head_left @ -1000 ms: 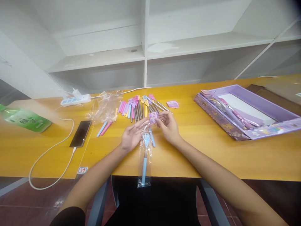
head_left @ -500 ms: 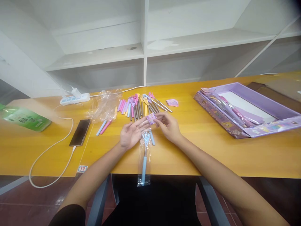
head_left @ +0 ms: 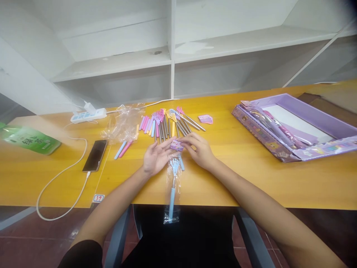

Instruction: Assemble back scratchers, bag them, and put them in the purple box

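Note:
My left hand (head_left: pixel 156 160) lies palm up with its fingers stretched out, just above the top of a clear plastic bag (head_left: pixel 168 199). Inside the bag is a light-blue telescopic back scratcher (head_left: pixel 172 199), claw end toward my hands; the bag's lower end overhangs the table edge. My right hand (head_left: pixel 199 150) pinches a small purple printed card (head_left: pixel 176 145) over the left fingertips. Whether the left fingers also touch the bag or card, I cannot tell. A loose light-blue handle sleeve (head_left: pixel 181 162) lies beside the bag.
Several colourful back scratchers (head_left: pixel 167 121) and sleeves lie beyond my hands, near a card stack (head_left: pixel 205 119) and crumpled plastic bags (head_left: pixel 122 124). A purple box (head_left: pixel 281 158) with bagged items stands right. Leftward are a phone (head_left: pixel 95 156), power strip (head_left: pixel 88 115) and green bottle (head_left: pixel 32 139).
The purple card has come slightly lower and to the left, tilting flatter over my left fingers. The bagged back scratcher has shifted slightly down and right in view.

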### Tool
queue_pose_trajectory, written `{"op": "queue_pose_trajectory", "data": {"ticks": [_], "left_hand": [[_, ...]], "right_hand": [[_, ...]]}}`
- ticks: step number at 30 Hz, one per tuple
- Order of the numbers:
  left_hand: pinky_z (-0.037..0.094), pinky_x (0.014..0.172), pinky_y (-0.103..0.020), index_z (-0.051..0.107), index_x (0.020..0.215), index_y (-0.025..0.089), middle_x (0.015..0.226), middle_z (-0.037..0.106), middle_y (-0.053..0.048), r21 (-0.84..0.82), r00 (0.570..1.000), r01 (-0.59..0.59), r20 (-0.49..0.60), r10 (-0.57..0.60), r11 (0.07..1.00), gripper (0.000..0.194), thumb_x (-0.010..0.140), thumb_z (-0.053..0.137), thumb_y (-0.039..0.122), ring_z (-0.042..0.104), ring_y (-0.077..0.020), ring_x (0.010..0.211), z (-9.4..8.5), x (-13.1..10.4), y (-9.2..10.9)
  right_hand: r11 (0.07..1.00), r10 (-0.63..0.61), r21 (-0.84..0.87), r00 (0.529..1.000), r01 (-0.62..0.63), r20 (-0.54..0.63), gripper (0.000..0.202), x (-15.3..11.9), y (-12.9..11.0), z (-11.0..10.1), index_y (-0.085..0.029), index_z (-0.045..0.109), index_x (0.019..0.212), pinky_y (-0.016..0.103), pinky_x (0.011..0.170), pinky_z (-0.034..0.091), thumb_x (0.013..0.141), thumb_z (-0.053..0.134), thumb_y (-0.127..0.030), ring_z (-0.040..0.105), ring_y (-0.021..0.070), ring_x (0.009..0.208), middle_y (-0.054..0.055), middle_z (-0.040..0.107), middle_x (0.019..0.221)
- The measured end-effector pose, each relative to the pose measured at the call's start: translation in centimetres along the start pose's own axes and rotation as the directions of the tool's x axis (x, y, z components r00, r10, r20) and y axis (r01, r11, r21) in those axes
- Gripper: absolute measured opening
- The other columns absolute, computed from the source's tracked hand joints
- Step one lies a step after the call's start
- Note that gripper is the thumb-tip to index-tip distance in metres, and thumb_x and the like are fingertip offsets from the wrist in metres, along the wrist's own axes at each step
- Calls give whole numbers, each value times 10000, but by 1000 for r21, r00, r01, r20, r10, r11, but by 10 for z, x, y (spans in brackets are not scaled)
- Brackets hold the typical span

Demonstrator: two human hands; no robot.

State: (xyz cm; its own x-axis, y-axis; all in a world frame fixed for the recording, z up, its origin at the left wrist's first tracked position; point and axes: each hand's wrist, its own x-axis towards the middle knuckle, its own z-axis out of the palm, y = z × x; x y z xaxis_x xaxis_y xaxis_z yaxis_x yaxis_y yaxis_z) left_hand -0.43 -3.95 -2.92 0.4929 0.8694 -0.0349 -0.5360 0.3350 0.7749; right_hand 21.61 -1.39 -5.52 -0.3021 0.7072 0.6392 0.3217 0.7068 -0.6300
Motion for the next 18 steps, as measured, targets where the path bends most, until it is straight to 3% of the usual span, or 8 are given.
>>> {"op": "queue_pose_trajectory", "data": {"ticks": [9, 18], "left_hand": [[387, 1238, -549, 591, 1486, 51, 1557, 578, -222, -94, 1000, -3, 9, 3, 996, 736, 984, 471, 576, 476, -396, 1502, 5, -1, 0], [365, 1253, -572, 627, 1465, 125, 1636, 523, -149, -100, 997, -69, 8, 71, 993, 690, 967, 463, 573, 404, -390, 1564, 9, -2, 0]], "right_hand": [[996, -70, -48, 996, 72, 47, 289, 0, -2, -1, -295, 744, 1279, 392, 811, 547, 1070, 557, -226, 596, 211, 892, 68, 579, 1016], [1000, 13, -2, 1000, -13, -13, 267, -2, -10, -1, -265, 716, 1261, 380, 798, 527, 1083, 524, -215, 597, 221, 940, 77, 605, 1036]]}}
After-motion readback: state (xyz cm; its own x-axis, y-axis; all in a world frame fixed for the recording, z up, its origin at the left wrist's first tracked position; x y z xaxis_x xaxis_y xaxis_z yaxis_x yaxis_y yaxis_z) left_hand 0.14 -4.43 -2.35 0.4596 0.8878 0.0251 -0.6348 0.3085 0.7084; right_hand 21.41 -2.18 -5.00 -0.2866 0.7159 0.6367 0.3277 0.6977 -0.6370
